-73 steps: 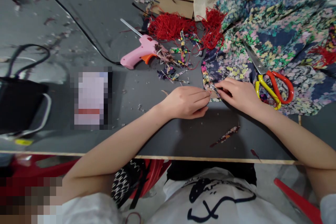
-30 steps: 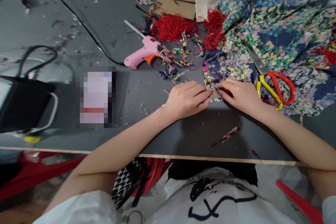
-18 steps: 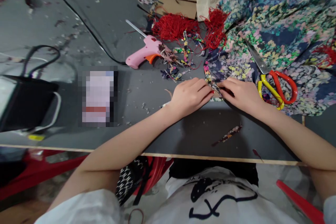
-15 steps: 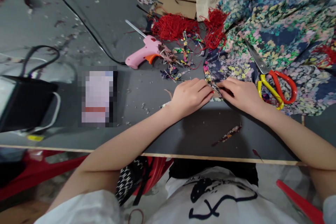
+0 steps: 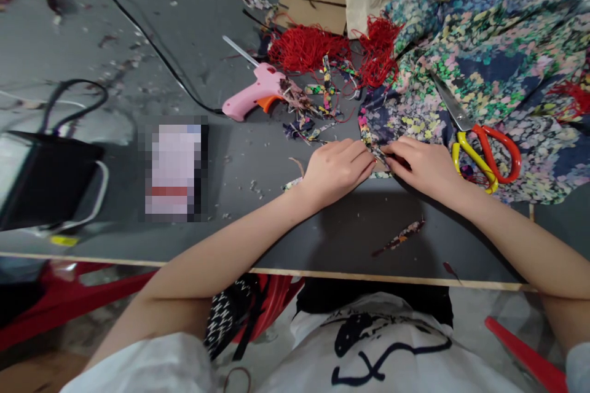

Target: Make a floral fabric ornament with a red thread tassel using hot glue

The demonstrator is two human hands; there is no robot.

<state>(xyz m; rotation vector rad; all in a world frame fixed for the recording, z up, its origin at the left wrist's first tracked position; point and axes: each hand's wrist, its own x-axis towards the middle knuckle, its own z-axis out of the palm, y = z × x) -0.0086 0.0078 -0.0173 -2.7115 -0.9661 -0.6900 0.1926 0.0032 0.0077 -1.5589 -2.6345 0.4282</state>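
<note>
Both my hands meet at the near edge of a floral fabric [image 5: 488, 67]. My left hand [image 5: 338, 172] has its fingers pressed together on a narrow floral fabric strip [image 5: 377, 151]. Opposite it, my right hand [image 5: 417, 166] pinches the same strip between thumb and fingers. A bit of brown cardboard [image 5: 380, 166] shows beneath the strip, partly covered by the fingertips. Scissors [image 5: 495, 150] with one red and one yellow handle lie on the fabric, just right of my right hand.
A pink glue gun [image 5: 253, 92] with a cord lies left of several fabric scraps [image 5: 326, 89]. Behind are red thread [image 5: 308, 48] and cardboard pieces [image 5: 318, 9]. A blurred-out phone-like object [image 5: 174, 169] and a black box [image 5: 50, 181] lie left. The table edge [image 5: 345, 275] runs in front.
Almost nothing differs. The view has shifted very slightly, and both hands keep the same hold on the fabric strip.
</note>
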